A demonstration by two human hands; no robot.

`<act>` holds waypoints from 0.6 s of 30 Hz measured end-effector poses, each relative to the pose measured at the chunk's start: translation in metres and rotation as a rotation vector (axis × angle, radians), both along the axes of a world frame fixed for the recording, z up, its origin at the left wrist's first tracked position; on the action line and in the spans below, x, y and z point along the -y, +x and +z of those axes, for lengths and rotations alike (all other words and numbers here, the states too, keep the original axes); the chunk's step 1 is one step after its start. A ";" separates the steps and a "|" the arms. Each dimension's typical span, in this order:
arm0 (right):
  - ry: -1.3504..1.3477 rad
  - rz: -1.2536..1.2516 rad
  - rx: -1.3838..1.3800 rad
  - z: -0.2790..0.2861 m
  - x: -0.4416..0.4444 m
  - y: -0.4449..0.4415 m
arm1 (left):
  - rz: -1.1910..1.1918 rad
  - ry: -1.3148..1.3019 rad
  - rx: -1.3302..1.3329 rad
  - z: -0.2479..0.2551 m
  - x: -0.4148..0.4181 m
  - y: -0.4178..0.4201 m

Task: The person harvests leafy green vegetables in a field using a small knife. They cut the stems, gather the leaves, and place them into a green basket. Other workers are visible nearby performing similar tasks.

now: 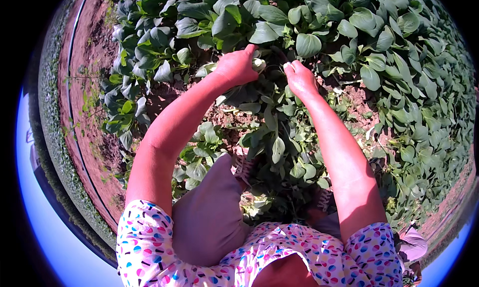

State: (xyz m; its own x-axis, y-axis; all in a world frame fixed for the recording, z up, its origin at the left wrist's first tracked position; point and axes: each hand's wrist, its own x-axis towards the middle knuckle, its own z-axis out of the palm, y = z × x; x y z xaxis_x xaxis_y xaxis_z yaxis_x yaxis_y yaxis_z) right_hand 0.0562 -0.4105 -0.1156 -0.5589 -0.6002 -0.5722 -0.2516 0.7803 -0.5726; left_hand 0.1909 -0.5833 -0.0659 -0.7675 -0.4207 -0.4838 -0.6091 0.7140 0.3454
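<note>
Leafy bok choy plants (269, 15) grow thickly in front of me. My left hand (239, 65) is closed around the lower part of one bok choy; its pale stem base (258, 64) shows beside the fingers. Just to the right, my right hand (300, 77) is curled with the thumb pointing towards that plant. A slim dark tool (280, 54), probably a knife blade, extends from it among the shaded leaves; its handle is hidden in the fist. Loose leaves (277, 146) hang and lie below both hands.
Reddish soil (361, 100) shows between plants and cut leaves. My bent knee (209, 212) rises at lower left, with a patterned shoe (242, 163) beyond it. A dark hose (70, 62) runs along the left path. At lower right, another person's pink hat (413, 244) appears.
</note>
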 end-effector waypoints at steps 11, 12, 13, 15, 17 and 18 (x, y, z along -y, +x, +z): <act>0.035 0.125 -0.022 0.000 -0.004 0.002 | 0.262 0.207 -0.122 -0.014 0.001 0.021; 0.070 0.153 -0.010 0.004 -0.010 -0.002 | 0.269 0.234 -0.140 -0.014 -0.002 0.025; 0.104 0.180 0.003 0.007 -0.016 -0.006 | 0.276 0.261 -0.158 -0.014 -0.005 0.030; 0.093 0.261 -0.030 0.009 -0.032 -0.010 | 0.397 0.314 -0.282 -0.004 -0.011 0.039; -0.005 0.074 0.085 0.040 -0.033 -0.004 | 0.514 0.503 -0.412 -0.002 -0.011 0.062; -0.168 -0.115 0.211 0.035 -0.037 -0.002 | 0.574 0.701 -0.511 0.007 -0.012 0.066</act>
State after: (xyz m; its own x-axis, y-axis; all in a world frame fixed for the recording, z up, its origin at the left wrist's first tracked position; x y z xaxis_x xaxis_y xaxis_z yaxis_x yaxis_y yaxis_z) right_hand 0.0540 -0.3731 -0.0807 -0.5076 -0.6359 -0.5814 -0.0287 0.6868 -0.7262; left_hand 0.2574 -0.5712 -0.0590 -0.7230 -0.5374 -0.4342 -0.4580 -0.0977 0.8835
